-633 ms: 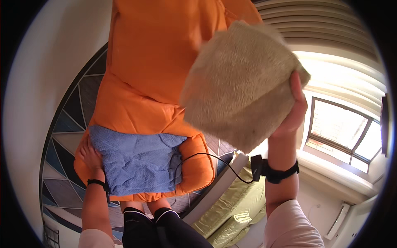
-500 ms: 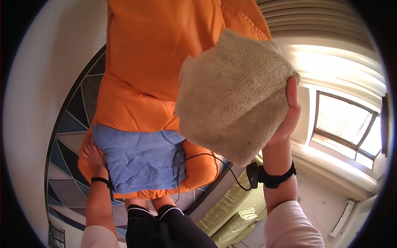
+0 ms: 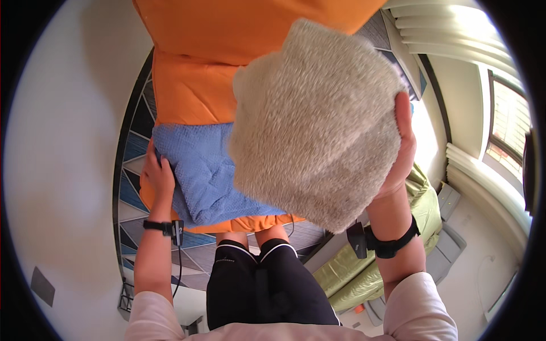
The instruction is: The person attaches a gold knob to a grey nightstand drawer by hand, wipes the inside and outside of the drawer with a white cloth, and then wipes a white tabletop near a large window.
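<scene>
- While your right hand gripped the shaggy beige cushion by its right edge, fingers wrapped behind the pile and thumb on the side, the cushion hung raised above the bed and your knees.
- Your left hand lay curled on the left edge of the blue quilted pillow, fingers pressed into it, and the pillow rested on the orange duvet.
- A one-sided hold on so bulky a cushion could have let it swing or slip free, I judged, and the thin black cable running from your left wrist strap could have snagged.
- The cushion hid much of the bed, so placing it blind risked knocking the pillow.
- The patterned headboard and white wall closed off the left, while room lay open toward the green bedding on the right.
</scene>
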`<action>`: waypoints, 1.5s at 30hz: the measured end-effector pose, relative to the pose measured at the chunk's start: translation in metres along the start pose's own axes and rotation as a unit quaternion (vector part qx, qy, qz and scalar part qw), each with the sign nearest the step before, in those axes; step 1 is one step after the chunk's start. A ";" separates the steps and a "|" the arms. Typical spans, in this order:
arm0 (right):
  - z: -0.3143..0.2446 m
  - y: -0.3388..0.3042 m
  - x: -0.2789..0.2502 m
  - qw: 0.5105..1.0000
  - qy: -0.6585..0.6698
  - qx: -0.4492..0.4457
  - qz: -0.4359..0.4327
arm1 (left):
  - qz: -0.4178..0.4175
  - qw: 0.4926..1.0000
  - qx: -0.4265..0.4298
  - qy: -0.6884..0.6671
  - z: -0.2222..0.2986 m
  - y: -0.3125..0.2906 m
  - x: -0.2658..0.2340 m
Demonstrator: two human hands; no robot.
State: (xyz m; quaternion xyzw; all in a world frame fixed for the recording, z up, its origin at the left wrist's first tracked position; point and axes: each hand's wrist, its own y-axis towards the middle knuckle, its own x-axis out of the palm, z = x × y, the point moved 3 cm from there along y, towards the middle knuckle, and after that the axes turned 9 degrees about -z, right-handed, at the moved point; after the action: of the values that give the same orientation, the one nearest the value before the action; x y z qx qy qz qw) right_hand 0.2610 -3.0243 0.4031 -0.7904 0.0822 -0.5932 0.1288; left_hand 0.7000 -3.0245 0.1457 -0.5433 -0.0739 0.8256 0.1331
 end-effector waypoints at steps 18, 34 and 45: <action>0.023 -0.111 0.035 0.887 -0.447 -0.086 0.076 | -0.156 0.588 -0.102 -0.787 0.251 -0.086 -0.149; -0.007 -0.146 -0.244 0.375 -0.824 0.310 0.290 | 0.020 0.726 -0.021 -0.687 0.227 0.093 -0.255; 0.009 -0.127 -0.251 0.379 -0.808 0.298 0.338 | 0.250 0.935 0.252 -0.014 0.326 0.222 -0.137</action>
State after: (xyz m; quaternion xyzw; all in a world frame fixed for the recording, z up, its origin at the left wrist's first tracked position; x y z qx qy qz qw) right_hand 0.1958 -2.8316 0.2083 -0.7130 0.0174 0.4325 0.5516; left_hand 0.4211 -3.2700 0.3365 -0.4810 0.2733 0.8313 0.0537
